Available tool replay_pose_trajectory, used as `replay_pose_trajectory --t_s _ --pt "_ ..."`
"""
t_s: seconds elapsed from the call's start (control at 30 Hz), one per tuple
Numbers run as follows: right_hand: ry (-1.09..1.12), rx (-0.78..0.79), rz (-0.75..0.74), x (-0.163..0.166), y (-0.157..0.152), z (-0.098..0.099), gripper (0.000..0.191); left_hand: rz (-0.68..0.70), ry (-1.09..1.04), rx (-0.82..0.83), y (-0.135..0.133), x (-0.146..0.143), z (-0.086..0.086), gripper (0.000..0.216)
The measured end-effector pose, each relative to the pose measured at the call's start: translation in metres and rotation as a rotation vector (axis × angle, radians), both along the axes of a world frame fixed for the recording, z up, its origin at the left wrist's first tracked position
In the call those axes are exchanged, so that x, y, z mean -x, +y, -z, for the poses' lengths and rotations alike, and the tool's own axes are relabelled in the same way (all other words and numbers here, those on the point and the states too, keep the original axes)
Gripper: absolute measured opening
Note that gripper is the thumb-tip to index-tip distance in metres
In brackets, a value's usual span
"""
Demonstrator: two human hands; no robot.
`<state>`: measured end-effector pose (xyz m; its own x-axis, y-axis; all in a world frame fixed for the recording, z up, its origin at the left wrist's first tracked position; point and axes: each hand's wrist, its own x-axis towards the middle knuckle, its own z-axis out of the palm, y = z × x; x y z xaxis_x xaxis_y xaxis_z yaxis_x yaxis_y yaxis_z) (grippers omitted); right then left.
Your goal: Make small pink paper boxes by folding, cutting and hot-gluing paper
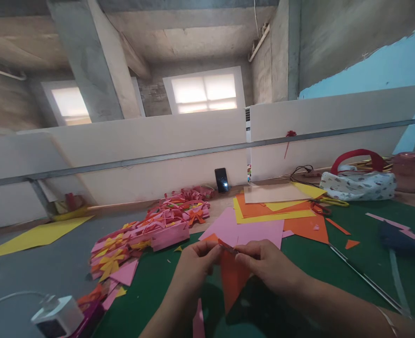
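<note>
Both hands meet at the top of an orange paper piece (pixel 233 281), which hangs down to a point below them. My left hand (pixel 201 258) is closed in a pinch on its upper left edge. My right hand (pixel 264 258) pinches the upper right side, thumb and fingers together. Between the fingertips the paper looks folded or rolled; a small dark detail there is too blurred to make out. Just behind the hands lies a pink paper sheet (pixel 251 232) on the green mat (pixel 151 291).
A heap of pink, orange and yellow paper pieces (pixel 168 220) lies left. Stacked sheets (pixel 274 193), scissors (pixel 334 202) and a metal rod (pixel 365 277) are right. Further back stand a phone (pixel 222 180) and a patterned bag (pixel 358 184). A white charger (pixel 57 317) is front left.
</note>
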<state>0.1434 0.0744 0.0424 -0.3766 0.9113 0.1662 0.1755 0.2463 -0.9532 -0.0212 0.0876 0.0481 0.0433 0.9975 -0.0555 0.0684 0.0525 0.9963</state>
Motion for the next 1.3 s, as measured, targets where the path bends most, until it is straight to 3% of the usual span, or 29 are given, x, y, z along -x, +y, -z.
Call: replay_pose_trajectory --t_s 0.7,1.3 --pt "0.103 0.096 -0.001 0.0017 0.0 0.0059 0.035 0.082 -0.083 0.044 0.0027 -0.0019 0.0075 0.027" --pt "0.102 0.12 -0.016 0.0022 -0.0001 0.0067 0.028 0.044 0.009 0.029 0.0018 -0.0038 0.0098 0.02"
